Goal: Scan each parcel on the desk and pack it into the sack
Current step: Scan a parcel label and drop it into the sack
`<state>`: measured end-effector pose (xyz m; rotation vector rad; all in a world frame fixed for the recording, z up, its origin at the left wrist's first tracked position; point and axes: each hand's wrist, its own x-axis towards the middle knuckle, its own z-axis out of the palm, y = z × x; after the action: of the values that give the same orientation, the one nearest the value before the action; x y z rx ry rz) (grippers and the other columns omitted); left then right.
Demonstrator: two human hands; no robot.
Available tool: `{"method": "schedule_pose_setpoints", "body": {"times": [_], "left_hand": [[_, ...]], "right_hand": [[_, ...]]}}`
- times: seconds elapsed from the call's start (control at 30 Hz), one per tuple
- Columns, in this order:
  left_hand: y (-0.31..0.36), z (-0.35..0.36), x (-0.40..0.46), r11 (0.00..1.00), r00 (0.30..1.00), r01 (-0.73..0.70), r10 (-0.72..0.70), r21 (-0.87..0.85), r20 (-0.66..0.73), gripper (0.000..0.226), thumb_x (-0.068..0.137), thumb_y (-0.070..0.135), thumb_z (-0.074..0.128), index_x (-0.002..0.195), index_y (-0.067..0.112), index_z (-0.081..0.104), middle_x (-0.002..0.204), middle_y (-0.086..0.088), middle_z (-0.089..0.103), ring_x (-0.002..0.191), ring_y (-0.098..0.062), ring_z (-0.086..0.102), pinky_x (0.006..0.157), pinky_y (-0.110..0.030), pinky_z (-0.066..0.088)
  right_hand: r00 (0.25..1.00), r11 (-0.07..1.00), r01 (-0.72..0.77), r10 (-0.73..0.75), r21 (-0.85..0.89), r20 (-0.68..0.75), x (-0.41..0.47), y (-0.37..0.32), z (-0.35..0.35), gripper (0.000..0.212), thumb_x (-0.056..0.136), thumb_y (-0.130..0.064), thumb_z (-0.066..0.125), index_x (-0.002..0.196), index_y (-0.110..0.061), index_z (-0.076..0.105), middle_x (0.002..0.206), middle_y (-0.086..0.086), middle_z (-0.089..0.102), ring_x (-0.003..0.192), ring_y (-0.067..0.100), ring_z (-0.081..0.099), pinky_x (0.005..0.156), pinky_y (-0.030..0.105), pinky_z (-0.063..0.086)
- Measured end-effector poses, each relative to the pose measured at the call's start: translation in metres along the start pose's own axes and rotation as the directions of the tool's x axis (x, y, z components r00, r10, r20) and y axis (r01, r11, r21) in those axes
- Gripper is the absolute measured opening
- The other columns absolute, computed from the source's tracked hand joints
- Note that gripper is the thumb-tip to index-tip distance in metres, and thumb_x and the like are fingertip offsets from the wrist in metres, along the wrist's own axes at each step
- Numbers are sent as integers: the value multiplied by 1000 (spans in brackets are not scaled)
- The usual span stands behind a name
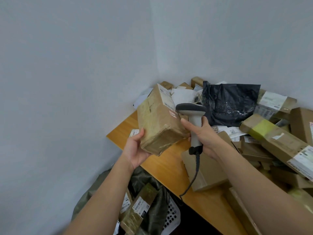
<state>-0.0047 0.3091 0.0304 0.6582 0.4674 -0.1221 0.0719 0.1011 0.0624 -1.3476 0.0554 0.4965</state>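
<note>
My left hand (135,150) holds a taped brown cardboard parcel (159,121) from below, tilted up over the desk's left end, its label side facing right. My right hand (203,134) grips the handle of a grey barcode scanner (193,116), whose head sits right beside the parcel's label. The scanner's cable hangs down past the desk edge. Below the desk's left edge lies the olive-green sack (152,200), with several labelled parcels (138,207) inside it.
The wooden desk (162,165) stands in a corner of white walls. Many cardboard boxes (277,143) and a black plastic mailer (232,104) are heaped on its right and back. One flat box (205,172) lies under my right wrist. A white perforated basket (171,216) stands by the sack.
</note>
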Motion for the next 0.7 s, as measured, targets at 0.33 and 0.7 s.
{"method": "schedule_pose_setpoints", "body": {"times": [0.33, 0.7], "left_hand": [[-11, 28, -8, 848, 988, 57, 26, 526, -149, 82, 64, 70, 65, 128, 19, 58, 120, -8, 65, 111, -25, 62, 83, -43, 57], [0, 9, -14, 808, 993, 114, -77, 579, -87, 114, 35, 65, 87, 136, 26, 49, 135, -12, 55, 121, -37, 54, 94, -68, 41]], "right_hand": [[991, 954, 133, -121, -270, 59, -6, 3, -1, 79, 65, -11, 90, 126, -18, 41, 109, 7, 67, 93, 12, 68, 83, 32, 59], [988, 939, 148, -127, -311, 85, -17, -4, 5, 56, 77, -15, 83, 123, -17, 52, 99, 5, 69, 69, 9, 64, 61, 21, 53]]}}
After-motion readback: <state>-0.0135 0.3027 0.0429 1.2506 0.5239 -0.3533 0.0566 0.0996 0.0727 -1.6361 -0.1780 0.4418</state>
